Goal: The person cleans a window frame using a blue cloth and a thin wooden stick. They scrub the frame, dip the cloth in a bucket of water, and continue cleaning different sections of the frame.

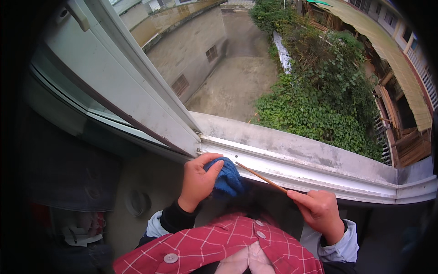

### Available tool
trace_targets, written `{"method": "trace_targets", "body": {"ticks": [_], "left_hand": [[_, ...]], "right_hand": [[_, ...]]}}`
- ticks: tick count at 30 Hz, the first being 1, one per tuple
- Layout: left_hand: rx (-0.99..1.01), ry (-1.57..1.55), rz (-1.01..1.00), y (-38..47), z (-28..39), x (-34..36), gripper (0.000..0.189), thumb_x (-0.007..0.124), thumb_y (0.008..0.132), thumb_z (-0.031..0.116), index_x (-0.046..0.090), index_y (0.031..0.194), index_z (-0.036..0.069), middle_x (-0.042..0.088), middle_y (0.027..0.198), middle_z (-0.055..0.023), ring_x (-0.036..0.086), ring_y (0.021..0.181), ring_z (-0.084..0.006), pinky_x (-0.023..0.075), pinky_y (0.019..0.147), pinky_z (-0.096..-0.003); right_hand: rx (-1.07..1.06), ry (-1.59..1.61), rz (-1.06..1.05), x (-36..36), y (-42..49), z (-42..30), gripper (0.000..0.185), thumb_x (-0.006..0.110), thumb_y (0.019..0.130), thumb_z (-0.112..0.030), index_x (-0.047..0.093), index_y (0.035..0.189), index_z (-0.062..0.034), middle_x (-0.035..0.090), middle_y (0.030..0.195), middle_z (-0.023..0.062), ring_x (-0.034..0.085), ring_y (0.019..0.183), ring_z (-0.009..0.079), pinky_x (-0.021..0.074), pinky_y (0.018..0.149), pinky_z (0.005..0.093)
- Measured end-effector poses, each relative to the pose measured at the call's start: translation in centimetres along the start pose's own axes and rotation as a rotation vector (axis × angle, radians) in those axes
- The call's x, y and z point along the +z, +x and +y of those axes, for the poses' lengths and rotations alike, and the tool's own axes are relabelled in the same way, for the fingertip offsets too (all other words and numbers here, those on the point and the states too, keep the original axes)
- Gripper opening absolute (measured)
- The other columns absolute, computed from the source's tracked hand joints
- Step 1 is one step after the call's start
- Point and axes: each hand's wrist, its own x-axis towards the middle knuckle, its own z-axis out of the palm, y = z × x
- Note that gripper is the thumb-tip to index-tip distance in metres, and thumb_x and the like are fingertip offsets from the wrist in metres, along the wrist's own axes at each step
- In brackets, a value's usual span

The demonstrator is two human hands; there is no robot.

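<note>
My left hand [202,178] grips a bunched blue cloth [227,177] between thumb and fingers, at the inner edge of the white window track [301,174]. A thin wooden stick [261,176], like a chopstick, is held in my right hand [316,210]. Its darker tip points up and left, over the track beside the cloth and close to a small dark hole [236,156]. Whether the tip touches the track, I cannot tell. Dirt marks the track's grooves and the corner by the sash.
A white sliding window sash [137,102] with a handle [78,15] stands at the left. Past the track lies a stained concrete ledge [294,140], with a drop to a yard [239,82] and green shrubs [318,106]. A round dish-like object [137,202] sits low on the left.
</note>
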Motion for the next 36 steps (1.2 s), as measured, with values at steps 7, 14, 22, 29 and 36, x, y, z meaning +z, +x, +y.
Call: {"method": "trace_targets", "body": {"ticks": [7, 14, 22, 29, 36], "left_hand": [[0.17, 0.491, 0.243, -1.5, -1.4, 0.3, 0.014, 0.074, 0.082, 0.006, 0.065, 0.092, 0.001, 0.066, 0.076, -0.0157, 0.064, 0.062, -0.0263, 0.048, 0.057, -0.0325], [0.233, 0.578, 0.282, -1.5, -2.4, 0.2, 0.014, 0.073, 0.084, 0.016, 0.06, 0.087, 0.008, 0.064, 0.071, -0.0144, 0.064, 0.063, -0.0367, 0.0483, 0.053, -0.0427], [0.131, 0.62, 0.237, -1.6, -2.4, 0.2, 0.015, 0.07, 0.087, 0.018, 0.058, 0.087, 0.007, 0.063, 0.066, -0.0158, 0.064, 0.061, -0.0382, 0.0481, 0.052, -0.045], [0.17, 0.54, 0.282, -1.2, -2.6, 0.2, 0.012, 0.07, 0.087, 0.009, 0.058, 0.086, 0.004, 0.059, 0.061, -0.0167, 0.062, 0.055, -0.0349, 0.0452, 0.05, -0.0396], [0.07, 0.456, 0.299, -1.5, -1.9, 0.1, 0.018, 0.072, 0.084, 0.008, 0.061, 0.097, 0.003, 0.06, 0.068, -0.0153, 0.059, 0.056, -0.0299, 0.0469, 0.056, -0.0357]], "right_hand": [[-0.019, -0.07, -0.126, 0.8, 1.1, -0.8, 0.035, 0.075, 0.074, -0.007, 0.075, 0.106, -0.0219, 0.048, 0.057, 0.004, 0.052, 0.049, 0.0247, 0.0382, 0.045, 0.0379], [-0.085, -0.117, -0.146, 0.3, 1.8, -1.7, 0.043, 0.072, 0.068, -0.007, 0.073, 0.109, -0.0221, 0.042, 0.055, 0.0032, 0.046, 0.045, 0.0232, 0.0349, 0.042, 0.0367], [-0.033, -0.164, -0.17, -0.5, 1.4, -2.6, 0.04, 0.073, 0.068, -0.008, 0.075, 0.105, -0.022, 0.04, 0.055, 0.0024, 0.044, 0.045, 0.0226, 0.0343, 0.042, 0.0363], [-0.058, -0.098, -0.168, 1.3, 2.1, -2.9, 0.048, 0.071, 0.07, -0.009, 0.07, 0.117, -0.0201, 0.044, 0.058, 0.0035, 0.047, 0.045, 0.0231, 0.037, 0.043, 0.036], [-0.15, -0.337, -0.37, 1.2, 4.4, -4.9, 0.05, 0.064, 0.075, -0.012, 0.065, 0.125, -0.0116, 0.052, 0.061, 0.0032, 0.054, 0.047, 0.0186, 0.0416, 0.044, 0.034]]}}
